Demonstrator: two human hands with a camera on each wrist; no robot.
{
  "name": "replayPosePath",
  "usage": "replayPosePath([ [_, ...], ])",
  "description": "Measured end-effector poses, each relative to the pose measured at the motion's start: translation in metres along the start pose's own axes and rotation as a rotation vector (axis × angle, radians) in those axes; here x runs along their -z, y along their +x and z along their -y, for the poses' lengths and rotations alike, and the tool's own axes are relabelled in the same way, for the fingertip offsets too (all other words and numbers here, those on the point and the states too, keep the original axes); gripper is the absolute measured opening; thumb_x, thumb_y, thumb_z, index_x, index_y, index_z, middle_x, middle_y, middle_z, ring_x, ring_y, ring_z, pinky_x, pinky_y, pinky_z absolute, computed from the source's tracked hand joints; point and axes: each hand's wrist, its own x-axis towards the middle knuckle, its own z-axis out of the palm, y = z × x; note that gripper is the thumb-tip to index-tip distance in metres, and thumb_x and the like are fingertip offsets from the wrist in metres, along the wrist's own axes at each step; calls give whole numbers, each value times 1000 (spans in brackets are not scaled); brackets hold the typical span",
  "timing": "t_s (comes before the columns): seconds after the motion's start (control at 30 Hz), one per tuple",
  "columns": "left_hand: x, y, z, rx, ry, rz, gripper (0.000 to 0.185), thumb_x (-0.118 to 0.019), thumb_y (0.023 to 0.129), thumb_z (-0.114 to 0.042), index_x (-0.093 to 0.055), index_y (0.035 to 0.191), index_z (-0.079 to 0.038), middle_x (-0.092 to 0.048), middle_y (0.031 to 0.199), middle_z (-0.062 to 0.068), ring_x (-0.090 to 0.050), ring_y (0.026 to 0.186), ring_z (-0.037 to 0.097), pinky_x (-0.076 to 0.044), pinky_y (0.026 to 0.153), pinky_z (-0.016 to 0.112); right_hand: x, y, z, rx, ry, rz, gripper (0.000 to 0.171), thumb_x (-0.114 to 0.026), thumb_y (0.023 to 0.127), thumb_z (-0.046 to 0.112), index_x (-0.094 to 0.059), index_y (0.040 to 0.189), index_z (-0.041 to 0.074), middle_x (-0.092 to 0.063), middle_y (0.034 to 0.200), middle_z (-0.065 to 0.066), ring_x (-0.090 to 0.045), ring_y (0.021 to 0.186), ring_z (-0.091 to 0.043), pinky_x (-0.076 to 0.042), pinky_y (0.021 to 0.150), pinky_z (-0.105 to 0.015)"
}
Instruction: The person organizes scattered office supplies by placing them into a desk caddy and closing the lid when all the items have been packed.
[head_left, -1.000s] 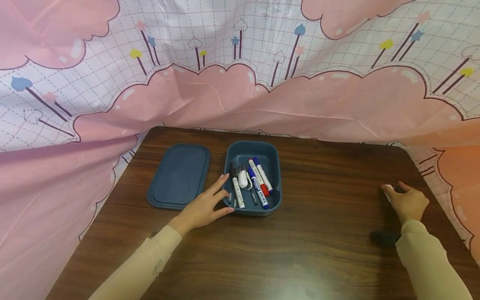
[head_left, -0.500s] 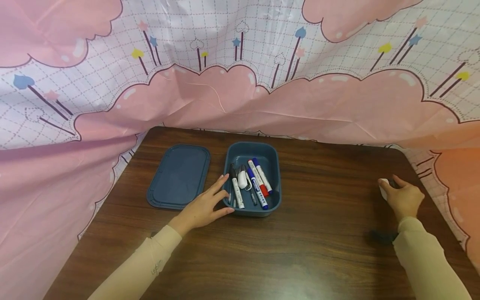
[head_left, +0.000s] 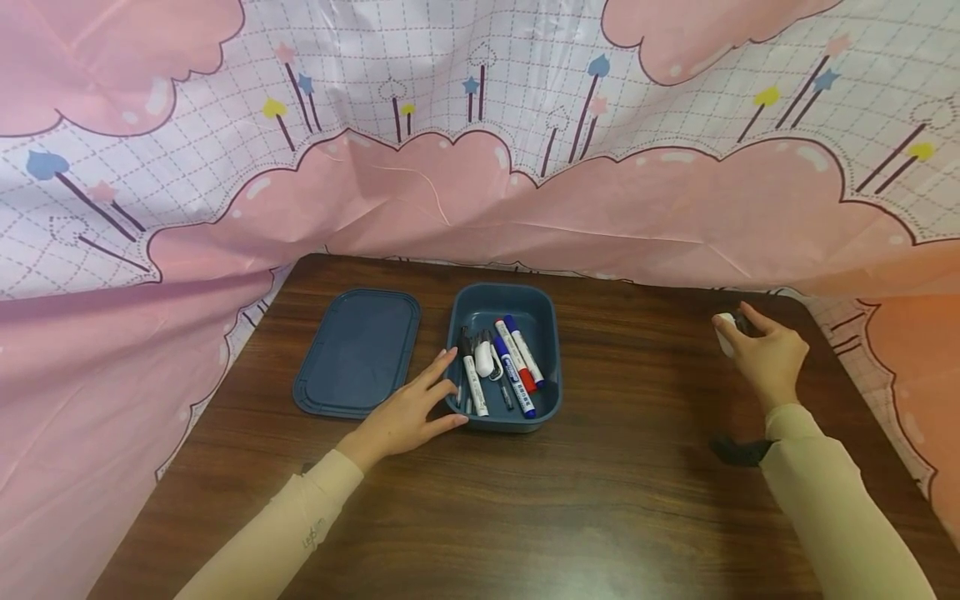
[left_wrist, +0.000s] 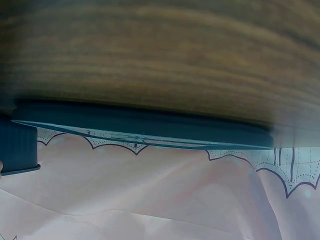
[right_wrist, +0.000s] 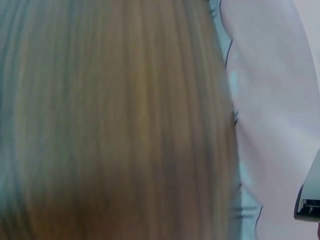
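Rightward, the right hand [head_left: 765,354] pinches a small white object [head_left: 724,332]; left hand [head_left: 408,412], fingers spread, touches the blue box [head_left: 551,350].

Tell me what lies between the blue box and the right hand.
Only bare wooden table lies between the blue box and the right hand, seen in the head view.
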Motion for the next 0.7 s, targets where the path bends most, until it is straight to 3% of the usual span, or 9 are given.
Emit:
replayPosePath([
  [0.13,0,0,0,13,-2,13,55,-48,93,-62,-60,122,-17,-7,165,-1,-17,150,28,-45,103,54,-4,-1,19,63,15,-36,56,-74,82,48,-62,128,18,-69,109,-16,-63,83,-12,-42,74,-9],
  [0.17,0,1,0,14,-1,13,55,-48,93,-62,-60,122,-17,-7,165,-2,-17,151,28,-45,103,54,-5,-2,24,76,20,-44,56,-75,81,48,-63,127,19,-70,106,-17,-58,77,-4,-36,69,-6],
  [0.23,0,1,0,20,-1,17,54,-48,93,-62,-60,122,-17,-6,165,-3,-15,151,26,-45,103,54,-7,-3,34,94,36,-48,56,-75,80,48,-64,126,19,-70,107,-16,-58,75,0,-35,68,-4],
  [0.27,1,1,0,20,-1,16,54,-48,93,-62,-60,122,-17,-6,165,-3,-15,151,26,-45,103,54,-8,-4,39,106,41,-45,57,-76,80,49,-64,126,18,-70,107,-16,-52,65,1,-35,61,-5],
  [0.37,0,1,0,17,-2,12,54,-49,93,-62,-60,121,-17,-7,165,-2,-15,151,26,-45,103,54,-10,-7,60,119,70,-21,58,-76,79,50,-63,127,20,-67,119,-10,-67,91,-11,-41,74,-5],
  [0.47,0,1,0,13,-5,7,54,-49,93,-61,-60,121,-17,-7,165,-1,-16,151,27,-45,103,54,-14,-11,81,150,111,2,57,-77,78,48,-63,127,22,-66,123,-7,-66,108,-23,-50,88,-16],
  [0.5,0,1,0,11,-5,6,54,-50,93,-61,-60,121,-16,-8,165,0,-16,151,27,-45,104,54,-16,-12,88,165,127,5,56,-78,78,47,-63,126,22,-65,124,-6,-60,121,-24,-47,98,-19],
  [0.6,-1,1,0,11,-3,8,55,-49,93,-61,-60,121,-16,-7,165,-1,-15,151,26,-45,103,54,-24,-16,107,228,165,2,52,-79,79,43,-65,125,23,-67,122,-6,-63,115,-23,-50,93,-17],
  [0.7,-1,1,1,9,3,10,55,-49,93,-62,-60,122,-16,-7,165,-1,-14,151,25,-45,103,53,-32,-22,125,290,210,6,49,-79,79,40,-67,123,23,-68,121,-7,-69,102,-10,-48,78,-4],
])
